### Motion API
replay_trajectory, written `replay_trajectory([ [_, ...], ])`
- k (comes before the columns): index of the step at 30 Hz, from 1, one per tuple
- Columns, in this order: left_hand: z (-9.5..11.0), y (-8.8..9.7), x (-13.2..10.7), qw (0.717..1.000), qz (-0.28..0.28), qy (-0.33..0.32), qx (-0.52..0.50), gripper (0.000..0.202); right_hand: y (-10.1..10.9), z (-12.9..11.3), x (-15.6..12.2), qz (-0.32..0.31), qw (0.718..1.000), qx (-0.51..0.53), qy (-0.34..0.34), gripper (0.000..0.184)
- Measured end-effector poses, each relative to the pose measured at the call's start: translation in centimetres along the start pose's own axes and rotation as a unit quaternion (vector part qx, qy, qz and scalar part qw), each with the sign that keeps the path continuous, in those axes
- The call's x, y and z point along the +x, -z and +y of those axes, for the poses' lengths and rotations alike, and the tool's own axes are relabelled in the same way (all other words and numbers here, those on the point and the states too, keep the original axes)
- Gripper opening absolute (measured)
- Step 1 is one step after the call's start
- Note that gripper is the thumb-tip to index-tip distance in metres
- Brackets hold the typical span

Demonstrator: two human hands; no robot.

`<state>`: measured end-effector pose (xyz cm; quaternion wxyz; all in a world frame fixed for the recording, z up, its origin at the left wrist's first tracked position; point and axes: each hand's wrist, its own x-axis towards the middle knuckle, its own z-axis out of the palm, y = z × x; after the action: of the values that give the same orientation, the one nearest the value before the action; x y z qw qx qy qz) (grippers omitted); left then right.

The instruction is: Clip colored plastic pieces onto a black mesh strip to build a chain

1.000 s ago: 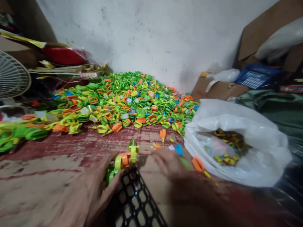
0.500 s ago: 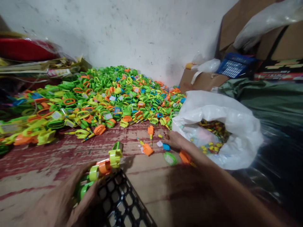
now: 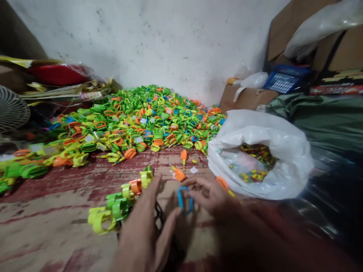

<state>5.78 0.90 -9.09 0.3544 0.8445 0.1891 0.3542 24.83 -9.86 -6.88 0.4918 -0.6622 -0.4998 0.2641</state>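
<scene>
My right hand (image 3: pixel 211 196) pinches a small blue plastic loop (image 3: pixel 180 198) between thumb and fingers, above the bare floor. Close by on its left is my left hand (image 3: pixel 147 219), thumb and forefinger spread apart; its thumb tip comes near the loop, and I cannot tell whether they touch. Under the left hand, a black mesh basket (image 3: pixel 159 217) is mostly hidden. Along the basket's left edge runs a row of yellow, green and orange plastic clips (image 3: pixel 119 206). Just beyond the hands lies an orange piece (image 3: pixel 179 174) with a short yellow stick.
A big heap of green, yellow, orange and blue plastic pieces (image 3: pixel 159 117) spreads along the wall. An open white sack (image 3: pixel 224 141) with small yellow and red parts stands right. Behind it are a cardboard box (image 3: pixel 246 96) and a blue basket (image 3: pixel 283 79). A fan (image 3: pixel 13 109) is far left.
My right hand has drawn back toward me with the blue loop lifted off the floor. My left hand has left the row of clips and moved right, toward the other hand. The view has shifted left.
</scene>
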Motion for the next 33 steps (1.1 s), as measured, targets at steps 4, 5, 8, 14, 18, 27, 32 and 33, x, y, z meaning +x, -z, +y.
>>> replay_trajectory([
  [4, 0.1, -4.1, 2.1, 0.946, -0.102, 0.193, -0.239, 0.059, -0.3, 0.1, 0.9, -0.099, 0.994, -0.052, -0.013, 0.029],
  [5, 0.1, -4.5, 2.5, 0.910, -0.115, 0.256, -0.304, 0.066, 0.7, 0.3, 1.8, -0.099, 0.985, -0.139, -0.038, 0.031],
  [8, 0.3, -4.8, 3.3, 0.859, -0.078, 0.340, -0.375, 0.081, 4.8, 1.7, 5.7, -0.003, 0.911, -0.401, -0.092, 0.032],
  [14, 0.1, -4.9, 3.8, 0.872, -0.078, 0.324, -0.359, 0.064, 8.1, 6.1, 11.6, -0.023, 0.874, -0.465, -0.138, 0.014],
  [18, -0.5, -4.9, 3.5, 0.890, -0.072, 0.314, -0.324, 0.062, 7.8, 6.0, 11.1, -0.044, 0.887, -0.452, -0.085, 0.016],
  [27, 0.2, -3.0, 2.3, 0.840, -0.139, 0.326, -0.410, 0.048, 4.1, 3.0, 3.3, -0.035, 0.967, -0.195, 0.159, 0.023],
  [32, 0.1, -1.7, 0.2, 0.841, -0.113, 0.312, -0.427, 0.039, 0.8, 1.9, 1.4, -0.057, 0.953, -0.176, 0.239, 0.015],
  [33, 0.1, -1.4, -0.2, 0.843, -0.114, 0.309, -0.425, 0.039, 0.3, 1.7, 1.3, -0.063, 0.951, -0.169, 0.253, 0.014],
])
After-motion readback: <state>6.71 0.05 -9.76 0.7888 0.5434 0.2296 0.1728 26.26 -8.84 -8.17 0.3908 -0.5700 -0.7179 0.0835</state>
